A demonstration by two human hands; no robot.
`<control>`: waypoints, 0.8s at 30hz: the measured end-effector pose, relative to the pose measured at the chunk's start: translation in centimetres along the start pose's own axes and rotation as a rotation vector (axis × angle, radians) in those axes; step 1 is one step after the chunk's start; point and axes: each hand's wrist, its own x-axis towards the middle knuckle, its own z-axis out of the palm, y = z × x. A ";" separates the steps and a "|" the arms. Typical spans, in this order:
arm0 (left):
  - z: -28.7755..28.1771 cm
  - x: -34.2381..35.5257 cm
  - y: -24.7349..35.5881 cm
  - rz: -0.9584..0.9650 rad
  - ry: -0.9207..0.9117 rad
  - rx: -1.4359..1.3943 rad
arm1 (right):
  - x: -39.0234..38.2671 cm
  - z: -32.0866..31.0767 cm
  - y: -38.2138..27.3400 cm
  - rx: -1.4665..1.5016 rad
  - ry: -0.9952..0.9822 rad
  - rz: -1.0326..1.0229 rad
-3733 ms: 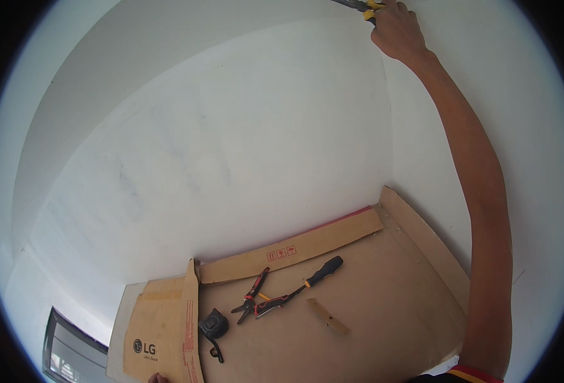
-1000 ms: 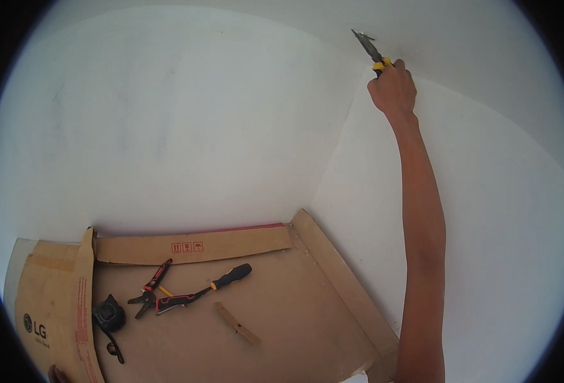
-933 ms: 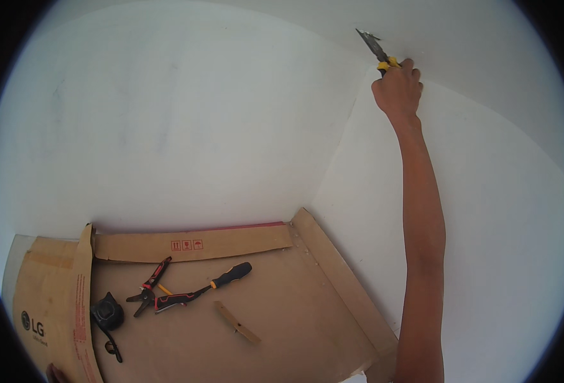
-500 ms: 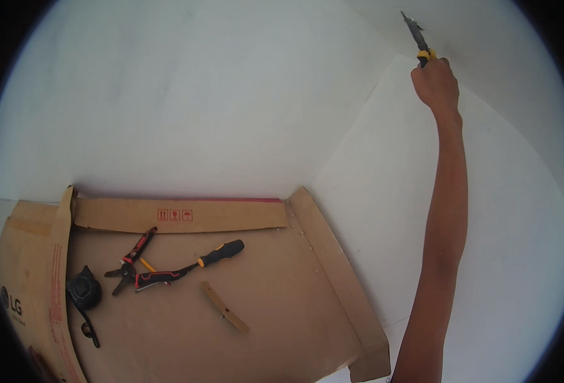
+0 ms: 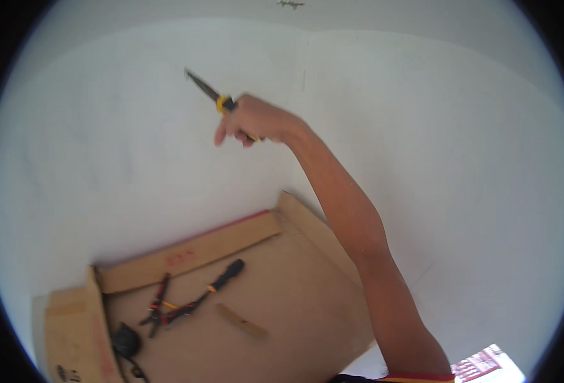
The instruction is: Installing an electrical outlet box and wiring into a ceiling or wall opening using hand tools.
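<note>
My right hand (image 5: 264,119) is raised in front of the white wall, closed around the handles of long-nose pliers (image 5: 203,84) with black and yellow grips. The plier jaws point up and to the left, and something small shows at their tip, too blurred to name. High above, a small ragged dark patch (image 5: 290,4) marks the pale surface at the top edge. My left hand is out of view.
Below lies an opened cardboard box (image 5: 314,306). On it are red-and-black hand pliers (image 5: 156,316) with spread handles, a screwdriver (image 5: 228,274), a thin brown strip (image 5: 242,321) and a black tape measure (image 5: 127,341). A printed sheet (image 5: 486,367) shows at lower right.
My right hand has come away from the ragged patch, down and to the left, with the pliers still in it. The view has shifted, so the box appears tilted and lower.
</note>
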 end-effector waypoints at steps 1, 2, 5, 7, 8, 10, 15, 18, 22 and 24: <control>-0.4 -0.1 3.1 -0.017 -0.013 -0.245 | -0.7 0.2 0.2 -0.080 0.004 0.052; -1.1 0.0 4.1 -0.020 -0.012 -0.067 | -1.1 0.2 0.8 -0.155 0.003 0.100; -2.4 -0.4 7.4 -0.002 -0.076 -0.183 | -2.1 0.9 3.8 -0.212 0.034 -0.057; -2.7 -0.4 7.4 -0.046 -0.096 -0.134 | -3.0 2.4 4.4 -0.358 0.120 0.066; -3.0 -0.3 7.9 -0.053 -0.112 -0.104 | -3.3 2.8 5.1 -0.322 0.124 0.042; -3.4 0.8 7.9 0.139 -0.053 0.134 | -3.7 4.0 6.3 -0.304 0.095 0.061; -7.3 2.8 21.8 0.877 0.222 -0.106 | -6.1 6.9 6.0 -0.635 -0.042 -0.270; -8.8 0.2 30.4 1.130 0.033 -0.200 | -9.2 9.3 3.2 -0.660 -0.177 -0.464; -7.9 -3.3 41.7 1.515 0.016 -0.210 | -11.2 12.0 2.4 -0.402 -0.421 -0.623; -6.8 -3.2 43.2 1.622 0.053 -0.075 | -12.0 13.1 2.2 -0.342 -0.429 -0.658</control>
